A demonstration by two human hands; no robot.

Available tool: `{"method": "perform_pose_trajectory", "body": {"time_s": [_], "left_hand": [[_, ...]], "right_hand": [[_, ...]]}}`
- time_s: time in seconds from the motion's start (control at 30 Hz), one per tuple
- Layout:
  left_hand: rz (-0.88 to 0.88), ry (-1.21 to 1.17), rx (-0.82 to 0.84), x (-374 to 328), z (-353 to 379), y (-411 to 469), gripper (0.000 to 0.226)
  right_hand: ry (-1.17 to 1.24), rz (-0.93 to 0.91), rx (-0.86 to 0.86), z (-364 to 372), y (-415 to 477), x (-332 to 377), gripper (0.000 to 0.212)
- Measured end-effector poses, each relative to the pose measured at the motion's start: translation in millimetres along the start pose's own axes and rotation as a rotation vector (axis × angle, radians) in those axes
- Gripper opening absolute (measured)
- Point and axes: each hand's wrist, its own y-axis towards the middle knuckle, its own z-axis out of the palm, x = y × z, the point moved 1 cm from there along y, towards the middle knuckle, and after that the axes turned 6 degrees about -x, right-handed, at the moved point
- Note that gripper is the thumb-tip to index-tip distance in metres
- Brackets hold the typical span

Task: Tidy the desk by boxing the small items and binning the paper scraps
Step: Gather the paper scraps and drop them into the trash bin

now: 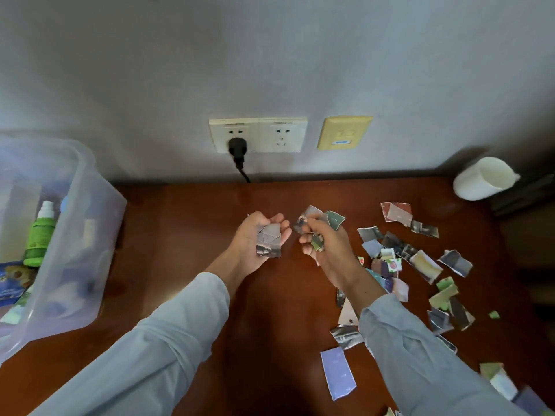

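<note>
My left hand [258,235] is palm up above the middle of the brown desk [186,235], with a grey torn paper scrap [269,241] lying on the palm under loosely curled fingers. Just to its right, my right hand [326,244] grips a bunch of torn scraps [318,222]. Several more printed scraps [420,265] lie scattered over the right half of the desk. A clear plastic box [75,223] stands at the left edge and holds small items, among them a green spray bottle [40,232].
A white bin or cup [483,179] lies on its side at the back right, against the wall. Wall sockets with a black plug [238,148] and cable sit above the desk's back edge. A lilac scrap [338,372] lies near the front.
</note>
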Motion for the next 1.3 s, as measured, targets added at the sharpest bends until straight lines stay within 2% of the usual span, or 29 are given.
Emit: {"method": "perform_pose_trajectory", "body": {"time_s": [0.1, 0.17, 0.23, 0.27, 0.33, 0.4, 0.47, 0.57, 0.67, 0.8, 0.93, 1.03, 1.3], "left_hand": [[-0.016, 0.145, -0.021, 9.0, 15.1, 13.1, 0.019], [0.029, 0.345, -0.055, 16.2, 23.8, 22.6, 0.020], [0.185, 0.656, -0.110, 23.3, 30.7, 31.6, 0.022], [0.297, 0.826, -0.131, 26.3, 33.2, 36.2, 0.026], [0.546, 1.171, -0.162, 30.7, 36.7, 43.3, 0.025], [0.687, 1.425, -0.190, 32.5, 37.2, 48.1, 0.029], [0.745, 1.565, -0.215, 33.2, 37.2, 52.0, 0.044], [0.796, 1.727, -0.258, 37.2, 38.0, 57.1, 0.053], [0.781, 1.786, -0.279, 37.1, 41.1, 59.3, 0.053], [0.738, 1.833, -0.247, 36.6, 39.5, 57.6, 0.031], [0.692, 1.738, -0.236, 42.7, 26.1, 53.5, 0.021], [0.658, 1.708, -0.237, 47.7, 15.8, 47.1, 0.015], [0.482, 1.577, -0.018, 76.6, 1.3, 23.6, 0.013]], "right_hand": [[-0.075, -0.009, -0.085, -18.5, 2.2, 4.6, 0.013], [-0.290, -0.027, -0.163, -31.3, 7.1, 3.6, 0.017], [-0.621, -0.103, -0.190, -44.3, 12.4, 1.3, 0.008], [-0.801, -0.146, -0.163, -50.0, 13.3, 0.4, 0.012], [-1.118, -0.213, -0.079, -59.3, 13.4, -1.1, 0.033], [-1.279, -0.247, -0.030, -64.4, 13.3, 1.2, 0.044], [-1.379, -0.284, -0.007, -67.2, 17.2, 1.6, 0.042], [-1.492, -0.340, 0.003, -66.6, 23.0, 2.8, 0.040], [-1.563, -0.344, 0.029, -64.3, 29.1, 4.6, 0.038], [-1.579, -0.336, 0.042, -65.2, 31.7, 9.0, 0.048], [-1.684, -0.382, 0.125, -61.8, 29.7, 11.0, 0.036], [-1.610, -0.384, 0.078, -62.1, 24.5, 7.0, 0.036], [-1.591, -0.422, 0.055, -63.3, 12.1, -9.6, 0.038]]}}
